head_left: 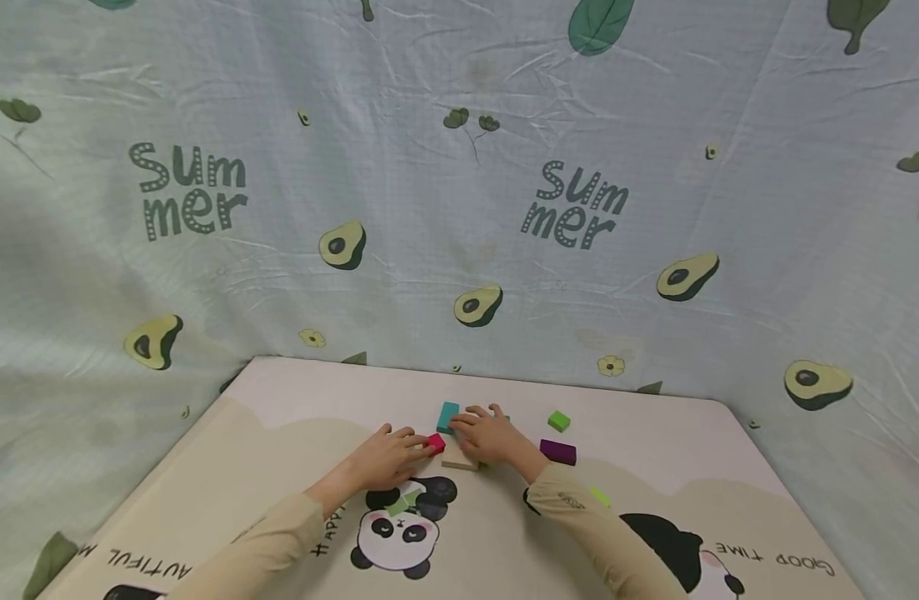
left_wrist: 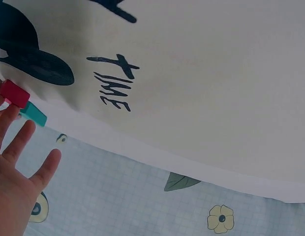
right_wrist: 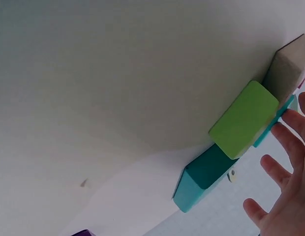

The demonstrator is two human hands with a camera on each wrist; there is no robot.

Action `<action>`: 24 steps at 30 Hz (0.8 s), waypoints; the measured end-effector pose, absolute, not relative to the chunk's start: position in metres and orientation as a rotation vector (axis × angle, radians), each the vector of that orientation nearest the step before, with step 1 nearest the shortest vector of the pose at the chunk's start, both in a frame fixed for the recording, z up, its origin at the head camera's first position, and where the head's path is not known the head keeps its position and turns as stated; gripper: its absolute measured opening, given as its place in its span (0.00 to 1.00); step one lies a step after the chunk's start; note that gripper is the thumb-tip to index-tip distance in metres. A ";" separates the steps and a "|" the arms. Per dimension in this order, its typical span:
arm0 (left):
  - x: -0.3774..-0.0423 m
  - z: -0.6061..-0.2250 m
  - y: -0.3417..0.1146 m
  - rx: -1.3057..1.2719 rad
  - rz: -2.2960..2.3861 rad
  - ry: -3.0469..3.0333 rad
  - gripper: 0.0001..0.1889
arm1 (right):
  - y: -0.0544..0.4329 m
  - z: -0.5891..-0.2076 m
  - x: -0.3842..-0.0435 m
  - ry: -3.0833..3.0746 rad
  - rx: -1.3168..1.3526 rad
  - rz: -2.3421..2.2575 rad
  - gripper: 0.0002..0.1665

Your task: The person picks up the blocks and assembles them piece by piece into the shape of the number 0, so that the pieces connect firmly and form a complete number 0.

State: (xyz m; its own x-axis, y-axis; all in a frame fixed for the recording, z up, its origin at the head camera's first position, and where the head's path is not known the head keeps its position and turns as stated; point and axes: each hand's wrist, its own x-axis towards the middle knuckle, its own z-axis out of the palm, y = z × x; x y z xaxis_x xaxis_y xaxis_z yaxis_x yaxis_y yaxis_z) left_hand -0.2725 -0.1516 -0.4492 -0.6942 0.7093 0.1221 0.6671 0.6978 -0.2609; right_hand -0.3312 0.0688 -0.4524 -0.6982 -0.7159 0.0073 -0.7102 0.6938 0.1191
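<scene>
- Red block [head_left: 436,443]: located at the left corner of the wooden block [head_left: 457,457], just beside the near end of the teal block [head_left: 447,415]. Contact with either cannot be confirmed.
- Left hand [head_left: 387,459]: fingers extended, fingertips on the red block. Whether the thumb pinches it cannot be told.
- Right hand [head_left: 493,438]: fingers spread and relaxed, above the wooden block, fingertips at the teal block; no grip.
- Light green block [right_wrist: 245,120]: adjoins the wooden block and the second teal block [right_wrist: 204,169], below the right hand.
- Purple block [head_left: 558,452] and green block [head_left: 559,421]: on the panda-print table [head_left: 504,533], right of the right hand.
- Yellow-green block [head_left: 600,497]: just beside the right sleeve [head_left: 590,521].
</scene>
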 end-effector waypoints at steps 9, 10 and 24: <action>-0.272 -0.448 -0.151 -1.111 0.281 -2.723 0.21 | 0.066 -0.455 -0.335 -2.852 1.254 -0.088 0.28; -0.272 -0.448 -0.151 -1.111 0.282 -2.725 0.21 | 0.065 -0.456 -0.335 -2.846 1.262 -0.083 0.29; -0.269 -0.447 -0.152 -1.097 0.285 -2.739 0.23 | 0.060 -0.455 -0.338 -2.808 1.315 -0.152 0.32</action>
State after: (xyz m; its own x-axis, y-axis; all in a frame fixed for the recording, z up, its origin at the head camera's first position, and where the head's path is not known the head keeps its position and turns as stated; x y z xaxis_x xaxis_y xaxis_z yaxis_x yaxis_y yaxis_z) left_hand -0.2691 -0.1515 -0.4467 -0.7124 0.6957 0.0922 0.6618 0.7097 -0.2413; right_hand -0.3384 0.0600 -0.4552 -0.6406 -0.7678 -0.0077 -0.7642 0.6365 0.1042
